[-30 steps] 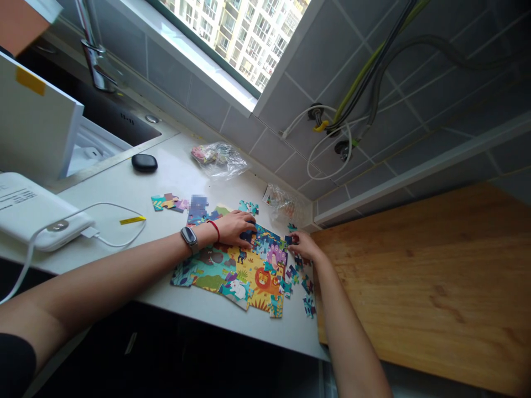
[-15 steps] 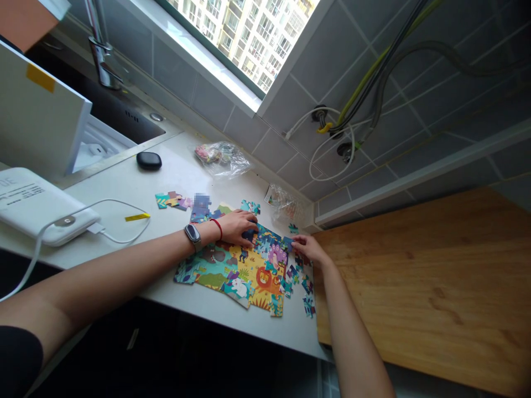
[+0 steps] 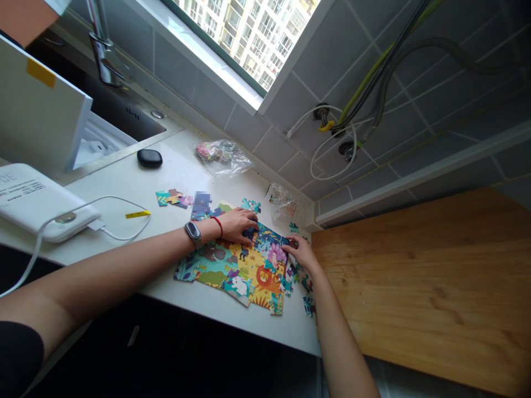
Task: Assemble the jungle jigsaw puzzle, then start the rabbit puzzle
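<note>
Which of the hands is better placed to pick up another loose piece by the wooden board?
Probably the right hand: it is at the right edge of the puzzle, close to the loose pieces. The left hand lies over the puzzle, farther away.

Reads "DE" in large, pale grey letters on the white power bank (image 3: pixel 41 202), close to the left edge of the view. Carries several rows of small dark print just below and to the right of those letters, on the same top face, too small to make out, and ends in a shorter, bolder row. Bears tiny dark marks on the yellow tag (image 3: pixel 138 214) farther right, likewise too small to read.
</note>
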`<state>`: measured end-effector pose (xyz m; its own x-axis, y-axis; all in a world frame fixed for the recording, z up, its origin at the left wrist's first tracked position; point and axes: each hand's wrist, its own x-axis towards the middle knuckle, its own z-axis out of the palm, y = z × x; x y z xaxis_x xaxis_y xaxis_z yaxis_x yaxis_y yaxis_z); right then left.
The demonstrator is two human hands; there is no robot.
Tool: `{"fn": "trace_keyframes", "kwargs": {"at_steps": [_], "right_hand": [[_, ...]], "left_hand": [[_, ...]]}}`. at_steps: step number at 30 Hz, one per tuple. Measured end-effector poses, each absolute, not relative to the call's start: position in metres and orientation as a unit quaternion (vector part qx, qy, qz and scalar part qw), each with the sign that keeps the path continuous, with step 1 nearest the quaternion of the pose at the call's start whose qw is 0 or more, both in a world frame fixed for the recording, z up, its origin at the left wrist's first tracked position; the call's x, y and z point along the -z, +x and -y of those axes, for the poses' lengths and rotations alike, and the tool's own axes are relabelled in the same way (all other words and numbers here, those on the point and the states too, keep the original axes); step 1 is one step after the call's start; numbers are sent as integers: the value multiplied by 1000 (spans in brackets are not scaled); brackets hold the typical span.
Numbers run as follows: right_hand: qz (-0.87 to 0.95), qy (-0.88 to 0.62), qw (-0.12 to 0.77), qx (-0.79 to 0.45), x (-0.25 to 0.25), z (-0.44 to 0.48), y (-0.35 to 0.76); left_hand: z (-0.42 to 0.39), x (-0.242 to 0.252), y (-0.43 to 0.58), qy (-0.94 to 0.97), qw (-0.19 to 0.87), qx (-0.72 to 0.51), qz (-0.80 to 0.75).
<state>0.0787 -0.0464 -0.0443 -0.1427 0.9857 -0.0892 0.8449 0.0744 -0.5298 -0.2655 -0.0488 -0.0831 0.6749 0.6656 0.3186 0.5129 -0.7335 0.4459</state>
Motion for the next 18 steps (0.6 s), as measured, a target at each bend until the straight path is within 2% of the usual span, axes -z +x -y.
{"fn": "trace_keyframes", "kwargs": {"at_steps": [10, 18], "right_hand": [[742, -646, 100, -153, 51, 51, 73], [734, -659, 148, -75, 63, 69, 67]], "left_hand": [[49, 84, -265, 897, 164, -247, -328], [49, 83, -265, 897, 159, -230, -341]]}}
